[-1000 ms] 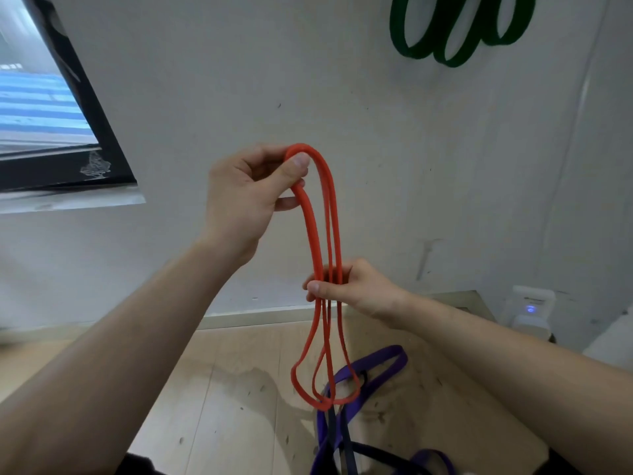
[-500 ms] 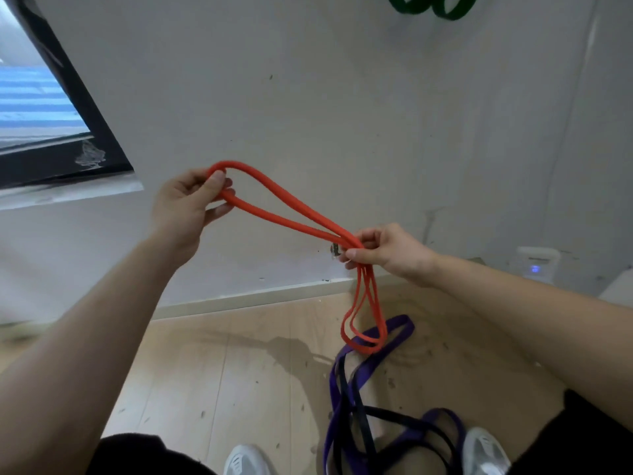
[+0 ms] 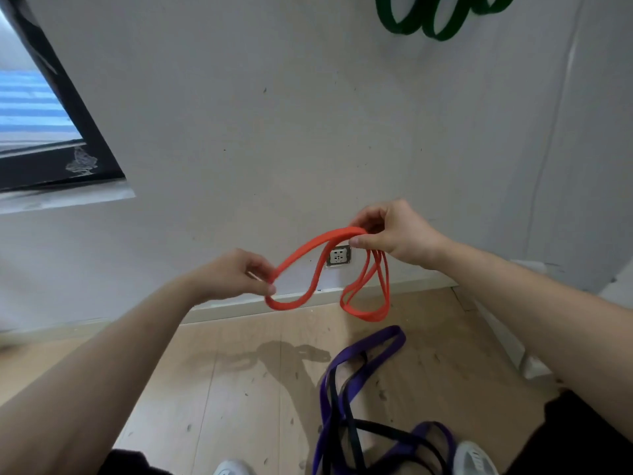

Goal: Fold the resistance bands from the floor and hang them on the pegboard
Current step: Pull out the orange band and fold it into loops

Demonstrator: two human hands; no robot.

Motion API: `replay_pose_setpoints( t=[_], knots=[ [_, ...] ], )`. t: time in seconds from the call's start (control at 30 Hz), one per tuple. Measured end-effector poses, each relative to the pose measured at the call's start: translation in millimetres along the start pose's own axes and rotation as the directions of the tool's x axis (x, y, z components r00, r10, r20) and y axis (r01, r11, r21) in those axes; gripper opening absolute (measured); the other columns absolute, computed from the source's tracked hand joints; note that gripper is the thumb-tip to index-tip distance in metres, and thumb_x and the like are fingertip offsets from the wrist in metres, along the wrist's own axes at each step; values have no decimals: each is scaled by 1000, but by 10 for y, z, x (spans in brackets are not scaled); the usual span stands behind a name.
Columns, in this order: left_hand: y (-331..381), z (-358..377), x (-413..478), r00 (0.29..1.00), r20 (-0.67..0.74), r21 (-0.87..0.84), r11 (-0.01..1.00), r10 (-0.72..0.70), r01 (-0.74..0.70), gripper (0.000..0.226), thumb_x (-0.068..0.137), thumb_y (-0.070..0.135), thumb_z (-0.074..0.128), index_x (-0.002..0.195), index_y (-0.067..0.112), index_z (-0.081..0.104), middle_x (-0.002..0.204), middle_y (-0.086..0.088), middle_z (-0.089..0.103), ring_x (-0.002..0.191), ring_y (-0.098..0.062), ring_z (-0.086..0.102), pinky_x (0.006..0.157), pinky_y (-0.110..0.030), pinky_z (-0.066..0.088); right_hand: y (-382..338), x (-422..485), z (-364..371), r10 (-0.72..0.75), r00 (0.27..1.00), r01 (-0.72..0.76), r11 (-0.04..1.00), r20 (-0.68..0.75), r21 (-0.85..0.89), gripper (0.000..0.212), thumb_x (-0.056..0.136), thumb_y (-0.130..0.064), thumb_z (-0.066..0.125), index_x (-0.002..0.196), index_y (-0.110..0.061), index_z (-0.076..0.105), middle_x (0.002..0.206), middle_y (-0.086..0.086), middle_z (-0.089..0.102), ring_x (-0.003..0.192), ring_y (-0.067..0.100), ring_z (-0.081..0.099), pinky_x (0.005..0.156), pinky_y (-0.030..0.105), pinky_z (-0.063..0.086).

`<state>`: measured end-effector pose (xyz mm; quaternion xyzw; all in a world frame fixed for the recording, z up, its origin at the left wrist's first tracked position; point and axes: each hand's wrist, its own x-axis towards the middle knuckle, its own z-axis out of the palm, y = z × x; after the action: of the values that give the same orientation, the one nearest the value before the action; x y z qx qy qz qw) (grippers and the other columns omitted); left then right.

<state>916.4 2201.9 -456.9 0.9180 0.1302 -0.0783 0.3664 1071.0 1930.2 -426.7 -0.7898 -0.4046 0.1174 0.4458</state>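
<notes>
I hold an orange resistance band (image 3: 310, 250) in the air in front of the wall. My left hand (image 3: 233, 274) pinches one end of it at the lower left. My right hand (image 3: 397, 234) grips the gathered strands higher up on the right. One loop sags between the hands and two loops hang down below my right hand. A purple band (image 3: 363, 354) and a black band (image 3: 354, 440) lie tangled together on the wooden floor at the lower right. A folded green band (image 3: 435, 18) hangs high on the wall at the top right.
A wall socket (image 3: 338, 256) sits just behind the orange band, above the skirting board. A dark-framed window (image 3: 58, 132) fills the upper left. My white shoes (image 3: 474, 457) stand at the bottom edge beside the bands on the floor.
My left hand has dropped and moved right toward my right hand. My right hand has risen slightly. The orange band, stretched between them before, now sags in a slack loop.
</notes>
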Motion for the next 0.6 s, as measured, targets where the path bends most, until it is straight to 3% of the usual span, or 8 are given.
replay_pose_setpoints(
  t=[0.17,0.27,0.4,0.5,0.6],
  knots=[
    [577,240,136,967,-99,-87,966,234,-243,51,81,34,81,127,20,66,113,7,72,103,-5,68,92,-21,54,-90,-15,8,-96,994,102,988,51,-118,16,87,-15,78,103,-12,77,88,-4,76,80,6,73,72,20,59],
    [825,385,188,924,-141,-61,928,356,-367,34,83,29,80,115,19,73,101,6,76,94,-4,70,87,-22,56,-104,-11,7,-127,991,132,983,48,-131,15,85,-14,80,100,-11,77,87,-2,76,80,8,73,75,23,60],
    [929,460,222,885,-231,5,910,404,-415,15,85,26,79,97,16,77,84,2,76,78,-7,71,76,-31,57,-99,-37,-69,-121,991,126,987,56,-96,17,83,-10,82,96,-9,72,86,2,77,80,11,75,78,29,62],
    [969,417,179,861,-255,-9,889,440,-457,14,89,26,74,97,15,77,78,6,73,73,-3,67,67,-19,50,-73,-79,-124,-69,991,75,996,114,-48,19,83,-11,82,98,-11,71,88,1,78,82,10,76,78,27,61],
    [995,376,146,836,-292,-8,874,464,-487,15,90,27,73,98,15,76,77,-1,71,71,-11,66,66,-24,52,-8,-109,-92,-13,984,16,1000,180,-17,16,83,-14,81,97,-16,73,87,-5,79,84,7,76,81,23,60]
  ],
)
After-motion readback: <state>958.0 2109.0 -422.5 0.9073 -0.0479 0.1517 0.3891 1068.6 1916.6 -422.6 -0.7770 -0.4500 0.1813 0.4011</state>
